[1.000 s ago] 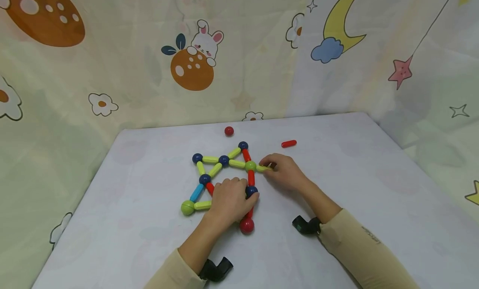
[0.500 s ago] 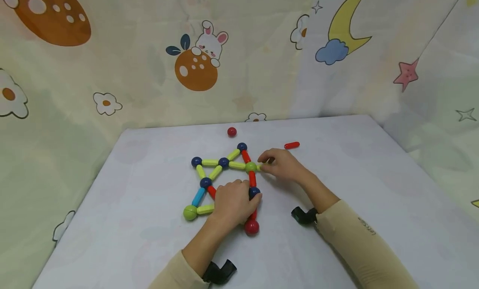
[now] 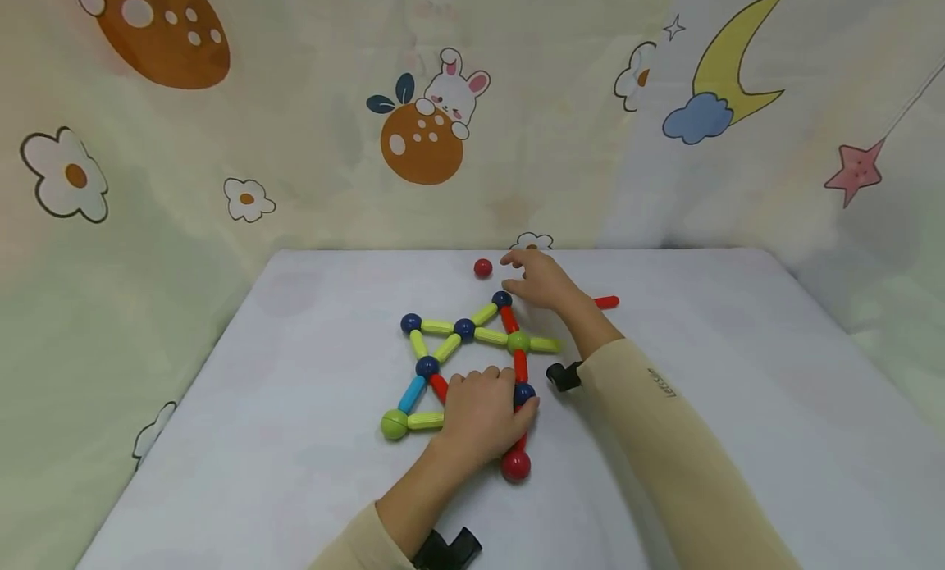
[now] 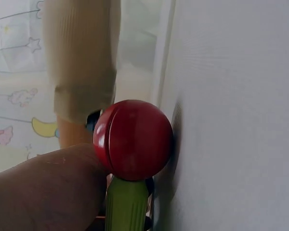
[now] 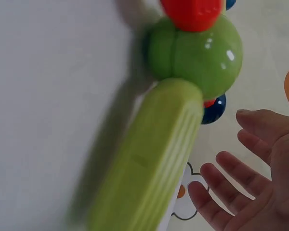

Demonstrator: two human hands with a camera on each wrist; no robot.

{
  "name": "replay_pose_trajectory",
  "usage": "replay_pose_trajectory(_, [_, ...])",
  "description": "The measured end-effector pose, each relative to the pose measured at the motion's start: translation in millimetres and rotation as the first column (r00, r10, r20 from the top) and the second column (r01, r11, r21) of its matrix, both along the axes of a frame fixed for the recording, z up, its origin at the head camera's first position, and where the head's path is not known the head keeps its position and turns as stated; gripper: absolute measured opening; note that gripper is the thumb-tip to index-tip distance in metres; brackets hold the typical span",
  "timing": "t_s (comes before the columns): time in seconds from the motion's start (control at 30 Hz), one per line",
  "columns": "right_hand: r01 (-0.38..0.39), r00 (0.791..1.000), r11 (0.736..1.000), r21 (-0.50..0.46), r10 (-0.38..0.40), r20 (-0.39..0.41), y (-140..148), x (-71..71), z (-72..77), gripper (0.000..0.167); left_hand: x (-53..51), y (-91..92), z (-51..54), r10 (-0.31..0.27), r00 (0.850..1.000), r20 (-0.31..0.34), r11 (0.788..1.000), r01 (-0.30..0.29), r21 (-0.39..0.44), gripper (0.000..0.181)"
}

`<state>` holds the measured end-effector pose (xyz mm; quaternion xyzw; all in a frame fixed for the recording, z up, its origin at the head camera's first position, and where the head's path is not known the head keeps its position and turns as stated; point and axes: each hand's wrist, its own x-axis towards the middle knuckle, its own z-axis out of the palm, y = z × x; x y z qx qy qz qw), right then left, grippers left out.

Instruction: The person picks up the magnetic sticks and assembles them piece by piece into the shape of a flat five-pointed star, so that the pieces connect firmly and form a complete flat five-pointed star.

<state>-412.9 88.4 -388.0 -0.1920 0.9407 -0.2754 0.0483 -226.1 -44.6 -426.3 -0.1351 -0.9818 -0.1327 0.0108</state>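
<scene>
A flat frame of magnetic rods and balls lies on the table, with a light green ball (image 3: 519, 342) at its right side. From that ball a yellow-green rod (image 3: 546, 345) sticks out to the right. My left hand (image 3: 483, 414) grips the lower part of the frame, its thumb by a dark blue ball (image 3: 524, 394), and covers several pieces. A large red ball (image 4: 135, 139) is close to that hand in the left wrist view. My right hand (image 3: 546, 280) is spread and holds nothing, just right of a loose red ball (image 3: 483, 268).
A loose red rod (image 3: 607, 302) lies partly behind the right forearm. The white table (image 3: 310, 373) meets a patterned cloth backdrop (image 3: 310, 143) at its far edge. Black wrist mounts (image 3: 564, 376) sit on both arms.
My right hand has let go of the yellow-green rod at the light green ball and moved up towards the loose red ball. The left hand stays on the frame. The head view has shifted.
</scene>
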Motion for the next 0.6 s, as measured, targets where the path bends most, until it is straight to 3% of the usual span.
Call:
replay_pose_trajectory(0.17, [0.036,0.998,0.999,-0.020,-0.035,0.056,-14,-12.7,0.2,0.047,2.3,3.7,-4.2,0.004,1.000,-0.014,1.000,-0.004,-0.027,0.054])
replay_pose_trajectory(0.4, [0.082,0.990,0.997,-0.014,-0.079,0.120,-19,-26.9,-2.6,0.045,1.1,5.3,-5.6,0.010,1.000,-0.017,1.000,-0.010,0.001,0.051])
replay_pose_trajectory(0.6, [0.033,0.989,0.999,-0.016,-0.030,0.147,-25,-35.4,-7.2,0.047,-1.8,1.2,-4.3,0.025,1.000,0.001,0.999,-0.025,0.025,0.050])
